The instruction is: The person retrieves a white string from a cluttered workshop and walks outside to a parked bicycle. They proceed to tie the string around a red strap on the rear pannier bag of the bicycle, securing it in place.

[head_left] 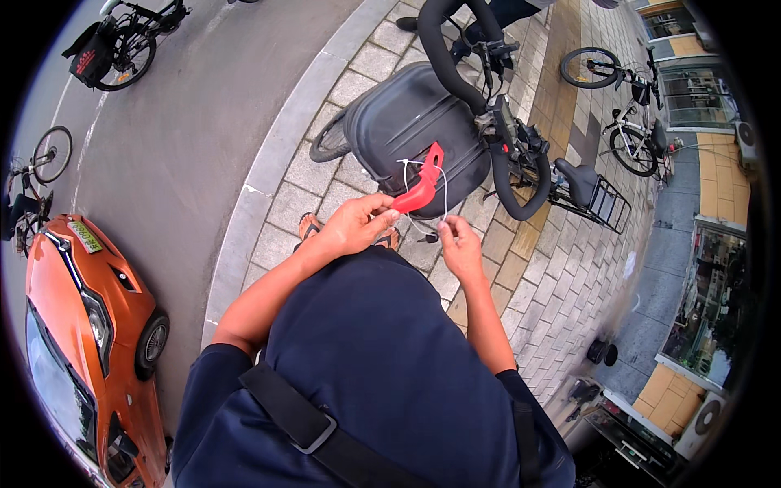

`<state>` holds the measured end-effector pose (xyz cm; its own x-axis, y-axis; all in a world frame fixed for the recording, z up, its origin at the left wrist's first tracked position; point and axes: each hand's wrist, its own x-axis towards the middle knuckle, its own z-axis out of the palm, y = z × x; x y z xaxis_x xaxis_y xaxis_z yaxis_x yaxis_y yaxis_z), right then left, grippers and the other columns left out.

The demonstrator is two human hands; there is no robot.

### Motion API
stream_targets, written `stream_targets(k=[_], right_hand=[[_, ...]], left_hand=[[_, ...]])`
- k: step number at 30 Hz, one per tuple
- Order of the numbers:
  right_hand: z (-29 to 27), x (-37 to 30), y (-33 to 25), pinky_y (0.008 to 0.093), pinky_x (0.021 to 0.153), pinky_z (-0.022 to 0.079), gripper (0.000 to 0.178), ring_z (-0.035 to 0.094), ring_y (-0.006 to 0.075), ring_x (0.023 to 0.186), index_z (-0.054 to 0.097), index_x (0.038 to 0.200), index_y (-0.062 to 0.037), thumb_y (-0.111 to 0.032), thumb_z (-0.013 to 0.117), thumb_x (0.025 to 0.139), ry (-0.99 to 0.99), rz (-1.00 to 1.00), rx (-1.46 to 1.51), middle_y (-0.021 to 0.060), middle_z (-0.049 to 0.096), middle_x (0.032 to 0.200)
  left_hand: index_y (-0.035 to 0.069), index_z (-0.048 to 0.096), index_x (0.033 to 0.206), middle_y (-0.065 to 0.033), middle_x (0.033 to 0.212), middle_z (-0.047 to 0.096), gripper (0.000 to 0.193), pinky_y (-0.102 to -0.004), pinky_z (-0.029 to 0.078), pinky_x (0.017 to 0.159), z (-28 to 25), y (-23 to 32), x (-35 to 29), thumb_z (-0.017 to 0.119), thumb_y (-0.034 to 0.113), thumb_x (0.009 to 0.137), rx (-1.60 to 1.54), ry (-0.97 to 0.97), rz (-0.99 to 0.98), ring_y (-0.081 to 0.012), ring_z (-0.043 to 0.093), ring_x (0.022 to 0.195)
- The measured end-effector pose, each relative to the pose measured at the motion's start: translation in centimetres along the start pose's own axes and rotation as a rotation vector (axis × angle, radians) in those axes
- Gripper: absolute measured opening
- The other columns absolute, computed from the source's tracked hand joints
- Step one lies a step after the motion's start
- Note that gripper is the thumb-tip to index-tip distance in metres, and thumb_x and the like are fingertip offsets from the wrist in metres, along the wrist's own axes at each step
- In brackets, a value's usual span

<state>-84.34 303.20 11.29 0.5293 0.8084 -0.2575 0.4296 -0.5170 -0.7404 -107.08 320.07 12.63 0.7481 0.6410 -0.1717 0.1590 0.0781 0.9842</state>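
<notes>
My left hand (pixel 355 228) pinches the lower end of a curved red plastic piece (pixel 418 193), which has a slot near its far tip. A thin white strip that looks like a cable tie (pixel 445 189) loops around the red piece. Its small head stands out to the left of the red piece. My right hand (pixel 461 244) is closed on the strip's lower part with thumb and fingertips. Just beyond both hands is a ribbed black case (pixel 407 114), mounted at the front of a bicycle with black padded handlebars (pixel 446 61).
The bicycle's saddle (pixel 579 180) and rear rack (pixel 608 206) extend to the right. A white bicycle (pixel 630 134) is parked farther right, by shopfronts. A curved kerb (pixel 268 163) divides the paving from the road, where an orange car (pixel 93 325) stands. Another person's leg (pixel 496 18) shows at the top.
</notes>
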Motion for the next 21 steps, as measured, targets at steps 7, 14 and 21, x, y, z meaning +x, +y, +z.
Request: stream_targets(k=[7,14,21], right_hand=[[5.4,-2.0,-4.2,0.0398,0.083,0.058,0.021,0.075,0.0343,0.09,0.071,0.112,-0.0042,-0.017,0.069,0.096,-0.217,0.056,-0.234,0.0173,0.075,0.096],[3.1,1.6,-5.9,0.0357,0.077,0.056,0.032,0.069,0.0197,0.078,0.067,0.119,-0.0033,-0.031,0.063,0.105,0.311,0.117,-0.027,0.0103,0.072,0.086],[5.6,3.2,-9.0,0.036,0.076,0.055,0.03,0.069,0.0188,0.079,0.067,0.117,-0.0015,-0.028,0.063,0.103,-0.2,0.181,-0.221,0.0095,0.072,0.087]], left_hand=[[0.007,0.073,0.107,-0.015,0.093,0.076,0.024,-0.0429,0.056,0.078,-4.1,-3.7,-0.6,0.066,0.026,0.095,0.382,-0.034,-0.231,-0.0321,0.074,0.089],[0.005,0.074,0.098,-0.0199,0.099,0.076,0.02,-0.0459,0.057,0.087,-11.0,-19.1,-6.0,0.064,0.022,0.092,0.372,0.102,-0.464,-0.0392,0.073,0.096],[0.005,0.075,0.099,-0.0183,0.105,0.076,0.02,-0.0427,0.056,0.088,-14.2,-23.1,-9.1,0.065,0.021,0.095,0.219,0.249,-0.525,-0.0359,0.073,0.097]])
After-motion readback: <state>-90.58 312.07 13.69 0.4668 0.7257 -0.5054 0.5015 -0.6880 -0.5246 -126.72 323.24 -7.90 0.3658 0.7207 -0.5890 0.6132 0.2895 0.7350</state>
